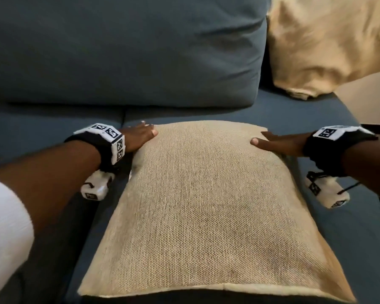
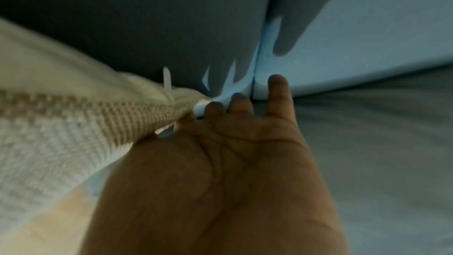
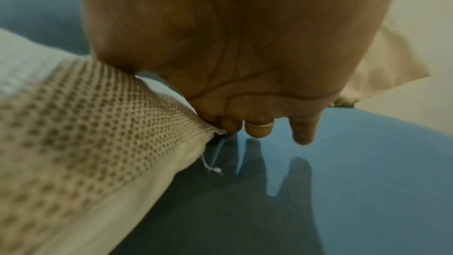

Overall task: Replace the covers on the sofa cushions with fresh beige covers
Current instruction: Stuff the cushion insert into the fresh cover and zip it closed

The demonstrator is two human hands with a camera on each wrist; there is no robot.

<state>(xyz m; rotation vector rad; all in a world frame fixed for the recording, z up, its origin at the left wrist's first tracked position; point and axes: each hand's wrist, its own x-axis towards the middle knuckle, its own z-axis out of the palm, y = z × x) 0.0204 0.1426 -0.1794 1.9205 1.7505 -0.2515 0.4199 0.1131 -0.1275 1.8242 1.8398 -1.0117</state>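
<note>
A cushion (image 1: pixel 206 205) in coarse, open-weave beige cloth, burlap-like and matt, lies on a sofa (image 1: pixel 140 51) upholstered in smooth, matt blue-grey fabric. Its edges show a plainer, finer cream cloth, with a loose thread (image 3: pixel 210 166) at one far corner. Far right, a second cushion (image 1: pixel 327 44) wears softer, wrinkled beige cloth. A thin ring (image 3: pixel 259 124) with a metallic sheen sits on one finger.
</note>
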